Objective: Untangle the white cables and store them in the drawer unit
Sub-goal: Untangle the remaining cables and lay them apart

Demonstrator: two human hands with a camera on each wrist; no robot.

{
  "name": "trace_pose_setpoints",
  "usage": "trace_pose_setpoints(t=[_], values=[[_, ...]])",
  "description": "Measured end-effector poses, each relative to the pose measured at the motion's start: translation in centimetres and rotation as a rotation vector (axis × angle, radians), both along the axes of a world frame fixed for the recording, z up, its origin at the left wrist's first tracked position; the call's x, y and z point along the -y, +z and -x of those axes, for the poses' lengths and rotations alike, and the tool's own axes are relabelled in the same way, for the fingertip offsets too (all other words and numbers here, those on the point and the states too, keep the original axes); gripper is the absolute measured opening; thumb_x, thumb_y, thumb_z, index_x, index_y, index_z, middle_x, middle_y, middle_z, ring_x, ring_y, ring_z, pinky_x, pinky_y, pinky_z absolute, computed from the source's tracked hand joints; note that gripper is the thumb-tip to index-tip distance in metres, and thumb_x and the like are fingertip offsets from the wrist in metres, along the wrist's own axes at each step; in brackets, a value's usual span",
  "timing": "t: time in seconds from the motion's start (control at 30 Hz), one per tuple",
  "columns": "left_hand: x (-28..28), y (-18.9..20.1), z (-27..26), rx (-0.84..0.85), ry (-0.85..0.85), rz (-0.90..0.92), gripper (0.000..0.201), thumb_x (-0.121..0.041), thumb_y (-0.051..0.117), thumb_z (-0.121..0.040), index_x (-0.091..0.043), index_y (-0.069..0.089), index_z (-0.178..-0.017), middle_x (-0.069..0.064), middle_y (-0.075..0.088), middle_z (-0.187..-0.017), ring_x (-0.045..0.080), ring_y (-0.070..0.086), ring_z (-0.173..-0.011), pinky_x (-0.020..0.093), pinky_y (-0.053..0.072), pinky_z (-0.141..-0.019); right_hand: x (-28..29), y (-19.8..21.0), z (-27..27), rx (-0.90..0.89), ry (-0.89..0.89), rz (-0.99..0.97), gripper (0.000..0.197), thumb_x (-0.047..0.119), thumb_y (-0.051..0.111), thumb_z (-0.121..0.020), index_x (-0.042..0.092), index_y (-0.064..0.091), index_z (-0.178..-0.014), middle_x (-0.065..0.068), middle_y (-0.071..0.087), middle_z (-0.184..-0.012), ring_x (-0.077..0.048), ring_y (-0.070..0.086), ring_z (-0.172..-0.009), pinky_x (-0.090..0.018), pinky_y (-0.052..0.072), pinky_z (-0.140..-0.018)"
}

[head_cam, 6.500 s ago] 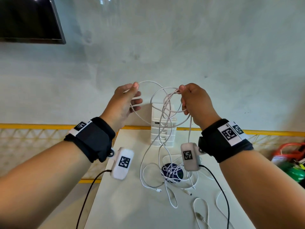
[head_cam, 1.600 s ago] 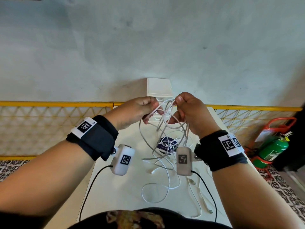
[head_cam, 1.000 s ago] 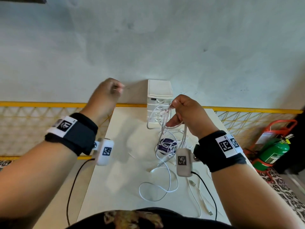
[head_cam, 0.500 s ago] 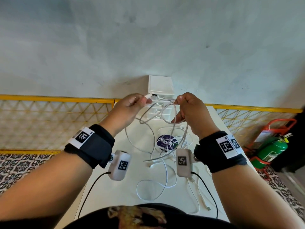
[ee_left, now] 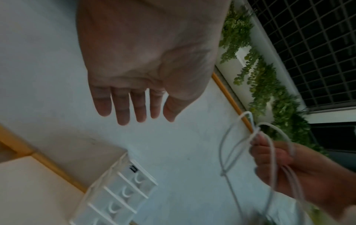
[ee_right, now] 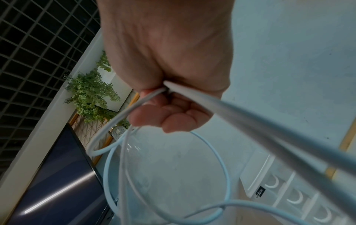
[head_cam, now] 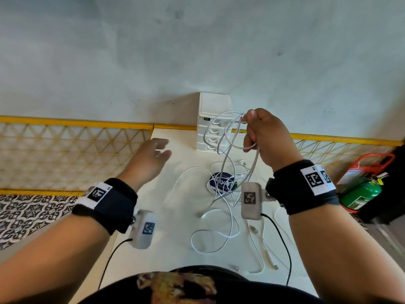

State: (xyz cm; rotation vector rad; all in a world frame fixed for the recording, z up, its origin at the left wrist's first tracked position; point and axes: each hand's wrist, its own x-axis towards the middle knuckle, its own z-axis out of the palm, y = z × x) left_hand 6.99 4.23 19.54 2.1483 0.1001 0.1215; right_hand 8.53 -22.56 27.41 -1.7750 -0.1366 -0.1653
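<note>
Right hand pinches the white cables aloft, left hand at nine o'clock, fingers spread, holding nothing.

Our arms: bare from the wrists back, no sleeves.
Our left hand: bare, no glove.
Our right hand: bare, no glove.
Our wristbands: we wear a wide black band on each wrist, each with a white patch printed with a black square code.
Our wrist cameras: small pale rounded boxes under each wrist, each with a code sticker and a thin black lead.
Our top: black with a mottled printed design.
</note>
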Motion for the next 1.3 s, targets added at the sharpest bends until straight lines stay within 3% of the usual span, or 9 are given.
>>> trace_pose_setpoints(t=[0.2, 0.3, 0.37, 0.6, 0.77, 0.93, 1.1, 1.23, 1.3], values=[[4.9, 0.3, 1.5, -0.059, -0.326, 0.174, 0.037, -0.035, 0.064, -0.091, -0.036, 0.046, -0.123, -0.009, 0.068, -0.117, 0.006, 0.062, -0.108, 0.018, 0.044, -0.081, -1.5, 0.1, 0.6, -0.027, 0.088, -0.149, 0.031, 0.025, 0.035, -0.105, 0.011, 0.055, -0.085, 0.004, 0.033, -0.047, -0.017, 0.044, -0.037, -0.029, 0.043, -0.047], [6.8, 0.8, 1.6, -0.094, -0.366, 0.403, 0.043, -0.037, 0.068, -0.088, -0.032, 0.045, -0.124, -0.003, 0.069, -0.118, 0.01, 0.063, -0.108, 0.028, 0.043, -0.089, -2.1, -0.1, 1.1, -0.044, 0.118, -0.187, 0.032, 0.025, 0.035, -0.105, 0.011, 0.054, -0.085, 0.004, 0.033, -0.046, -0.017, 0.042, -0.037, -0.027, 0.042, -0.044], [7.0, 1.2, 1.6, -0.092, -0.357, 0.58, 0.024, -0.03, 0.06, -0.095, -0.027, 0.052, -0.117, 0.004, 0.069, -0.115, 0.019, 0.066, -0.103, 0.031, 0.044, -0.082, -2.2, -0.5, 1.2, -0.044, 0.119, -0.192, 0.032, 0.026, 0.035, -0.105, 0.012, 0.055, -0.084, 0.005, 0.033, -0.045, -0.017, 0.042, -0.037, -0.029, 0.041, -0.047], [4.5, 1.3, 1.9, -0.011, -0.4, 0.594, 0.01, -0.023, 0.053, -0.098, -0.02, 0.059, -0.091, -0.002, 0.068, -0.104, 0.015, 0.069, -0.096, 0.028, 0.05, -0.078, -1.3, -2.0, 1.6, -0.054, 0.078, -0.22, 0.035, 0.03, 0.039, -0.103, 0.016, 0.053, -0.075, -0.001, 0.034, -0.053, -0.017, 0.041, -0.044, -0.026, 0.043, -0.044], [4.3, 1.2, 2.3, 0.079, -0.217, 0.685, 0.011, -0.012, 0.049, -0.1, -0.015, 0.059, -0.096, 0.002, 0.064, -0.076, 0.015, 0.068, -0.067, 0.029, 0.056, -0.073, -1.8, -3.1, 2.0, -0.048, 0.03, -0.166, 0.038, 0.032, 0.041, -0.101, 0.016, 0.051, -0.068, -0.006, 0.036, -0.052, -0.021, 0.043, -0.044, -0.03, 0.044, -0.047], [4.5, 1.4, 3.4, 0.052, -0.229, 0.636, 0.011, -0.011, 0.052, -0.099, -0.015, 0.061, -0.103, 0.003, 0.059, -0.074, 0.01, 0.047, -0.044, 0.024, 0.047, -0.049, -1.6, -3.2, 2.3, -0.067, -0.02, -0.152, 0.038, 0.031, 0.042, -0.102, 0.015, 0.052, -0.069, -0.004, 0.039, -0.049, -0.022, 0.046, -0.04, -0.03, 0.046, -0.046], [5.2, 2.2, 4.5, -0.042, -0.321, 0.705, 0.014, -0.015, 0.048, -0.1, -0.015, 0.058, -0.089, -0.005, 0.071, -0.099, 0.019, 0.069, -0.08, 0.03, 0.056, -0.068, -0.5, -2.0, 2.9, -0.031, -0.007, -0.04, 0.038, 0.027, 0.039, -0.103, 0.015, 0.05, -0.068, -0.008, 0.038, -0.051, -0.022, 0.045, -0.039, -0.025, 0.042, -0.043], [5.5, 2.7, 4.5, 0.067, -0.234, 0.424, 0.016, -0.018, 0.057, -0.096, -0.027, 0.07, -0.092, -0.026, 0.057, -0.119, -0.015, 0.048, -0.112, 0.024, 0.037, -0.095, 0.8, -1.7, 3.1, -0.028, 0.038, 0.156, 0.028, 0.025, 0.04, -0.101, 0.016, 0.055, -0.079, 0.004, 0.039, -0.042, -0.017, 0.045, -0.038, -0.025, 0.04, -0.047], [5.4, 3.4, 4.4, -0.009, -0.246, 0.482, 0.012, -0.023, 0.065, -0.089, -0.028, 0.074, -0.096, -0.029, 0.055, -0.124, -0.009, 0.046, -0.12, 0.026, 0.033, -0.096, 1.5, -1.6, 3.2, -0.053, 0.043, 0.234, 0.025, 0.024, 0.043, -0.099, 0.018, 0.056, -0.079, 0.002, 0.041, -0.043, -0.014, 0.044, -0.038, -0.025, 0.04, -0.044]])
